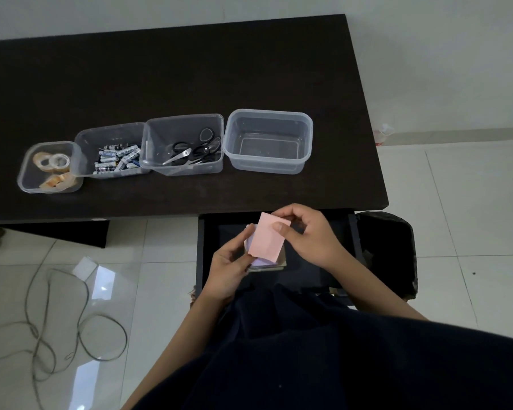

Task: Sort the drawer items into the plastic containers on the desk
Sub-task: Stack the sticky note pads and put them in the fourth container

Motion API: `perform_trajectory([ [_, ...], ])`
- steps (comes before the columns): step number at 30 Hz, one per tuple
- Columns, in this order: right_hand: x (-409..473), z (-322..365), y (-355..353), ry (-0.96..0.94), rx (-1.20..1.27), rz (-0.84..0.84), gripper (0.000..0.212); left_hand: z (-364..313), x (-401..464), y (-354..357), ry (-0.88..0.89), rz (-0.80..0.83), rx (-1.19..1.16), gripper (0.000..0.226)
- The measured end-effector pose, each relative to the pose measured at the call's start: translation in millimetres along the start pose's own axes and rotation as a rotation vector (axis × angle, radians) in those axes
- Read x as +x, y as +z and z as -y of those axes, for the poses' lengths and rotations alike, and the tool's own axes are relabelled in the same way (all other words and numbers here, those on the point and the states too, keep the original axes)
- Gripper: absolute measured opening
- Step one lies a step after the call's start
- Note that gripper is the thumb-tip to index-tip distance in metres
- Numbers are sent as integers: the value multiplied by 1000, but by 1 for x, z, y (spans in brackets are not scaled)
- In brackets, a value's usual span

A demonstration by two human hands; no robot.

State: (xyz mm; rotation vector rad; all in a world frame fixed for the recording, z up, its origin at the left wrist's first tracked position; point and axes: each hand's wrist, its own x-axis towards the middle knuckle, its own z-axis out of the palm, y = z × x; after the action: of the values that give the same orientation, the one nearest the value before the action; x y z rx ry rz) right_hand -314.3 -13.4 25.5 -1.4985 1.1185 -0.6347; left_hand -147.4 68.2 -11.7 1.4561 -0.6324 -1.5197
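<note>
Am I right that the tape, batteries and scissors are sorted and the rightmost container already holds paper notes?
Not quite. The head view shows the rightmost container empty. The tape, batteries and scissors are sorted, but the notes are in both hands, left hand and right hand, over the open drawer.

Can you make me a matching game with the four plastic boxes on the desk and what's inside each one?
Boxes:
1. far-left container
2. second container
3. third container
4. far-right container

Insides:
A. scissors
B. nothing
C. tape rolls
D. batteries

Pairs: 1-C, 2-D, 3-A, 4-B
</note>
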Motion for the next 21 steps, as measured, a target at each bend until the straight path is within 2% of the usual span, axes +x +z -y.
perform_trajectory([
  [2,1,-2,1,2,-23,-32,15,-1,1,0,2,3,2,52],
  [8,3,-3,2,108,140,-73,22,-6,-1,0,-26,-17,-88,45],
  [12,3,-7,7,214,208,-5,41,-7,2,1,-20,4,-133,45],
  [15,2,-11,14,255,190,-115,54,-9,3,2,-27,18,-201,48],
  [18,-1,-11,21,219,72,-285,39,-13,3,3,-33,9,-216,48],
  [21,-3,-13,27,132,-43,-296,26,-15,3,3,-36,21,-226,49],
])
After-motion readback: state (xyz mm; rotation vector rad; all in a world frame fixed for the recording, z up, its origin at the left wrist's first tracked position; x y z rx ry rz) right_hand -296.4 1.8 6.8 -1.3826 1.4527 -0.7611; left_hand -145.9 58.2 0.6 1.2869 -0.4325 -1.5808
